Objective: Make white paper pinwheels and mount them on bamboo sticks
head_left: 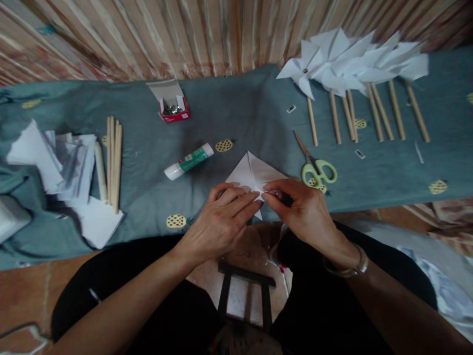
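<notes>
A folded white paper square [252,173] lies on the teal cloth [236,123] at the near edge. My left hand [221,222] rests on its near left part with fingers closed together over the folded corners. My right hand [301,209] pinches the paper's centre from the right. A green-handled pair of scissors [317,168] lies just right of the paper. A glue stick [189,160] lies to the left of it.
Several finished white paper pinwheels [351,64] on wooden sticks lie at the back right. A small red box of pins [173,106] stands open at the back. Loose wooden sticks [114,160] and white paper sheets [62,167] lie at the left. A black stool [246,296] sits between my knees.
</notes>
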`<state>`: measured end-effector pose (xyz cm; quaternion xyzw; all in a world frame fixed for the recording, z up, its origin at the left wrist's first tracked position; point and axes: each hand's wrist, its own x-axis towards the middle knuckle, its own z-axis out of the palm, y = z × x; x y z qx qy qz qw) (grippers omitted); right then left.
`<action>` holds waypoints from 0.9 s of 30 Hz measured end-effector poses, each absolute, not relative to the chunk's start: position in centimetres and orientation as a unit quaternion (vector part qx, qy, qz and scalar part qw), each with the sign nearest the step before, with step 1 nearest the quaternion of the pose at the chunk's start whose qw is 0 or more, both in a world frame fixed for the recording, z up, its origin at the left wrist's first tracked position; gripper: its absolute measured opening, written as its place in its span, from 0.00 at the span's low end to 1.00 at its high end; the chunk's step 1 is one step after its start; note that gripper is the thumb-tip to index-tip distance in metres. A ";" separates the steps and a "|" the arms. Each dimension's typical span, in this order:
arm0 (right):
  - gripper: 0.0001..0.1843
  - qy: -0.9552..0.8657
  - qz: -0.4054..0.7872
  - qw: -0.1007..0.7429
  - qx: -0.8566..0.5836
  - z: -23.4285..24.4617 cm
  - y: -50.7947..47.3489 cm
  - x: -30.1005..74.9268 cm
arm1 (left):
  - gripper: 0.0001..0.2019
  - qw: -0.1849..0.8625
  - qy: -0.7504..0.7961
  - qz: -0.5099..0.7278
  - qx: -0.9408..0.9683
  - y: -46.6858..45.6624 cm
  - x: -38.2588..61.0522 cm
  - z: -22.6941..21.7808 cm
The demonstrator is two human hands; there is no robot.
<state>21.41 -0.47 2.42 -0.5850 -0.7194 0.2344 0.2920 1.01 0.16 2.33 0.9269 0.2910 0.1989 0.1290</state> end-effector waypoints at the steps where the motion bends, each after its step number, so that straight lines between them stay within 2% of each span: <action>1: 0.03 -0.721 0.230 0.290 -0.586 2.5 -0.4 21.4 | 0.17 0.130 0.290 0.197 0.927 0.1 1.0 2.3; 27: 0.04 -0.768 0.153 0.271 -0.560 2.5 -0.4 21.2 | 0.17 0.129 0.293 0.188 0.929 0.2 1.6 2.2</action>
